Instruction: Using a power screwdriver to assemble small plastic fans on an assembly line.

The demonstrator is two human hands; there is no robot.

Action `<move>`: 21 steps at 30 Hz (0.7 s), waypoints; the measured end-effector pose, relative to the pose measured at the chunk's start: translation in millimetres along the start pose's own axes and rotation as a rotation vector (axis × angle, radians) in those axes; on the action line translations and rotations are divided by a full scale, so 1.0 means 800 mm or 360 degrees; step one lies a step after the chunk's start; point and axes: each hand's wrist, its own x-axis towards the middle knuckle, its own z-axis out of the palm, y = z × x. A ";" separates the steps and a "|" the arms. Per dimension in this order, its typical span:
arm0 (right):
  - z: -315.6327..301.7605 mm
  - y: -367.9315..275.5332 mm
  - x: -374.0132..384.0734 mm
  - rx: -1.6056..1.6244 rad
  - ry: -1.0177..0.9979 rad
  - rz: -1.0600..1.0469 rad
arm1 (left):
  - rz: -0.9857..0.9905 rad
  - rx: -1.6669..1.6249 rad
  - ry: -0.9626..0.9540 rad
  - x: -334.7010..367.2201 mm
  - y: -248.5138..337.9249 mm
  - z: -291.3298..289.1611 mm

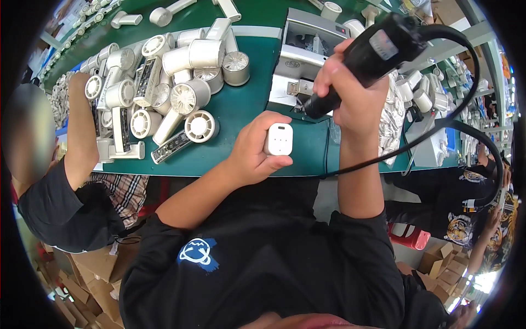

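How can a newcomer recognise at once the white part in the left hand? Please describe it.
Find the near edge of the green table, around the picture's middle. There the person's left hand holds a white part, to the right of the piled white fan-like devices. Instead of their round, vented ends, it shows a rounded-square face with one dark slot and small dots.

Your left fingers hold a small white block over the green surface. At two o'clock from it, your right fingers grip a black corded tool, nose toward eight o'clock. Toward ten o'clock, white round-headed units lie heaped.
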 end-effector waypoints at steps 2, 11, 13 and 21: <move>-0.006 -0.006 -0.009 0.0168 0.0013 -0.0022 | 0.0066 0.0104 -0.0002 0.005 0.003 0.001; 0.000 -0.087 -0.029 0.0708 -0.0561 -0.0456 | 0.0121 0.0309 -0.0076 0.013 0.009 0.008; 0.009 -0.074 -0.028 0.0607 -0.0542 -0.0444 | 0.0093 0.0320 -0.0079 0.011 0.006 0.006; 0.011 -0.075 -0.025 0.0589 -0.0457 -0.0335 | 0.0108 0.0336 -0.0097 0.016 0.007 0.012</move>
